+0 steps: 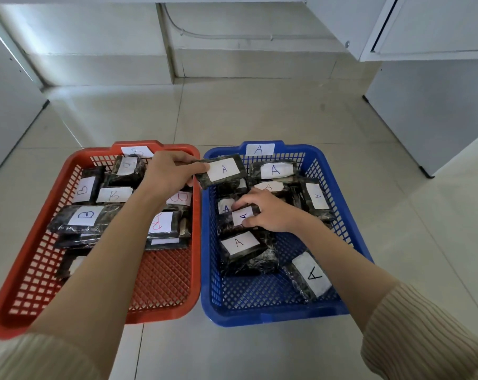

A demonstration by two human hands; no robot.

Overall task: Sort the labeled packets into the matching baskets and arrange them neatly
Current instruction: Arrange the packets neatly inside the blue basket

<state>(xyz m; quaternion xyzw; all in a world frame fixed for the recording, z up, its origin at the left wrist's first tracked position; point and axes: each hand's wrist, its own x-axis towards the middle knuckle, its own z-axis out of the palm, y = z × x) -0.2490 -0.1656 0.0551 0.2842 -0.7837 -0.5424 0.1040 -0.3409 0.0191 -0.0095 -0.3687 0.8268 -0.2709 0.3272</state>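
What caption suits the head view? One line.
Left hand holds an A packet above the blue basket; right hand grips another A packet inside it.

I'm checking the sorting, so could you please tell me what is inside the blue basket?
Dark packets labelled A lie in the blue basket; the right hand grips one. Packets lower in the pile are covered, so their labels cannot be read.

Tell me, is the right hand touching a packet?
Touching. Head view shows the right hand pinching an A packet inside the blue basket.
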